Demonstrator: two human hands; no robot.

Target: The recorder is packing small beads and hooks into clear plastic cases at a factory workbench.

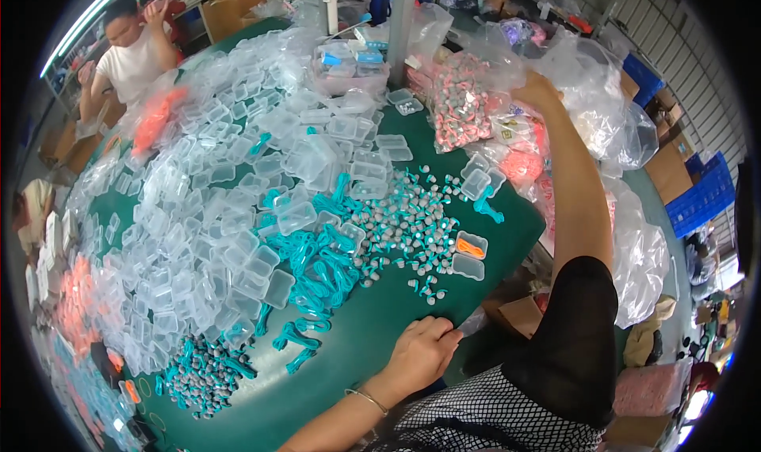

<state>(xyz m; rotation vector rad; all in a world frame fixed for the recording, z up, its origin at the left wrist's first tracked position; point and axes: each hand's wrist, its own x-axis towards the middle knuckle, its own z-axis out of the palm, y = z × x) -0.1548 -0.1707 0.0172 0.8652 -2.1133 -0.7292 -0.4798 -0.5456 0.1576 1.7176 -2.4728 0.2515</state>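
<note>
My left hand [426, 346] is closed with its fingers curled, resting at the near edge of the green table [361, 357]; whatever may be inside it is hidden. Stretched out to the far right, my right hand [539, 92] grips clear plastic beside a bag of small pink-and-grey pieces [461, 107]. Its fingertips are partly hidden. Between my arms lies a spread of small grey-and-teal pieces [408, 222]. Bundled teal cords [321, 274] lie left of them. At the table's right edge, an open clear box [469, 254] holds an orange cord.
A large heap of clear plastic boxes [198, 270] covers the table's left and middle. Another grey-and-teal pile [208, 377] lies near left. A metal post [400, 32] rises at the far edge. Clear bags [634, 246] and a blue crate [701, 194] are right. A person [135, 64] is far left.
</note>
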